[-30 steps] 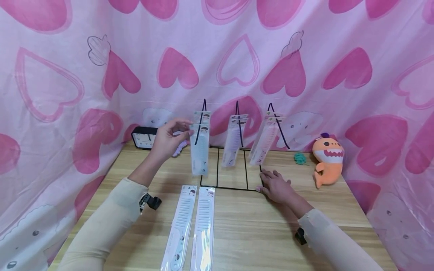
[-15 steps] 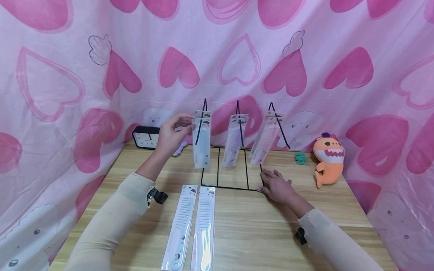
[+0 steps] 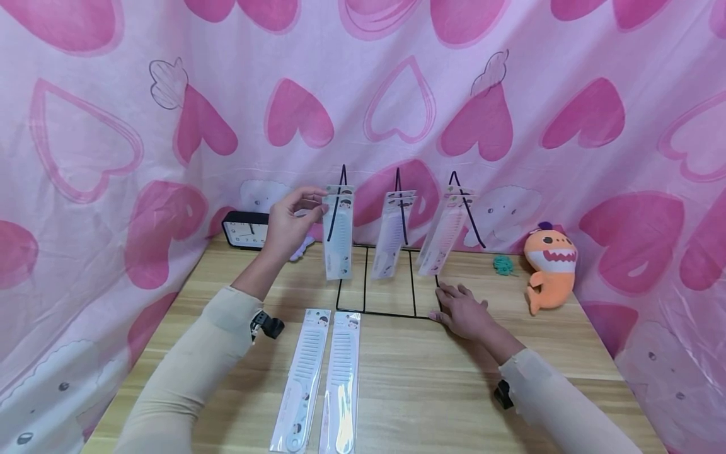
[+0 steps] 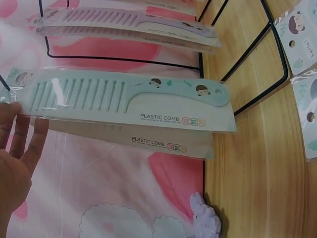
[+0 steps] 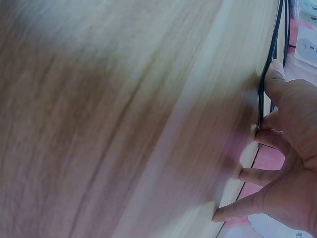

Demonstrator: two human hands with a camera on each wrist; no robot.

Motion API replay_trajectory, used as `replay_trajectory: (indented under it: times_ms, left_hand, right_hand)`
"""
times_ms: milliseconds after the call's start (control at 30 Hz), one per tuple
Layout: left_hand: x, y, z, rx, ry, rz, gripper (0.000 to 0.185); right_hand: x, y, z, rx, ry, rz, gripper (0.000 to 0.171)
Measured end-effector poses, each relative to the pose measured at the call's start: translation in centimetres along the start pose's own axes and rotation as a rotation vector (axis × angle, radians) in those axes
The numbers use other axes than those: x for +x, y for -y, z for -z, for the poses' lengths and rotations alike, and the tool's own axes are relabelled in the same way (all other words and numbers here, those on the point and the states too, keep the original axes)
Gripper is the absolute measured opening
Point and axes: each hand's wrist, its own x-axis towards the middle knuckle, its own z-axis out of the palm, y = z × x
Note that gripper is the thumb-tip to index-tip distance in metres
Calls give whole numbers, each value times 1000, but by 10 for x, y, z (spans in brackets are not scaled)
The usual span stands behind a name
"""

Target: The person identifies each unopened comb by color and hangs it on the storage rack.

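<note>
- Mint-green comb (image 3: 338,236) in a clear packet hangs on the left hook of the black wire rack (image 3: 386,290); a second packet hangs right behind it.
- Left hand (image 3: 289,224): raised beside the packet's top, fingers spread and nearly straight, fingertips (image 4: 20,124) at the packet's edge, not curled round it.
- Right hand (image 3: 462,310): flat on the wooden worktop (image 3: 431,378), fingers spread, fingertips (image 5: 270,136) touching the rack's base wire at its right front corner.
- Two more packed combs (image 3: 324,378) lie side by side on the worktop in front of the rack.
- Middle and right hooks each carry packets.
- Clock (image 3: 244,230) behind the left hand; orange plush (image 3: 547,265) at far right.
</note>
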Motion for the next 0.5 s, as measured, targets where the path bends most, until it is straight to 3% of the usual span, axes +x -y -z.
replay_trajectory:
  times_ms: [200, 500]
  left_hand:
    - [-1, 2, 1, -39, 6, -17, 28]
    - [-7, 9, 16, 2, 75, 66, 58]
  right_hand:
    - [1, -1, 1, 8, 15, -17, 73]
    - [3, -2, -2, 0, 15, -21, 73]
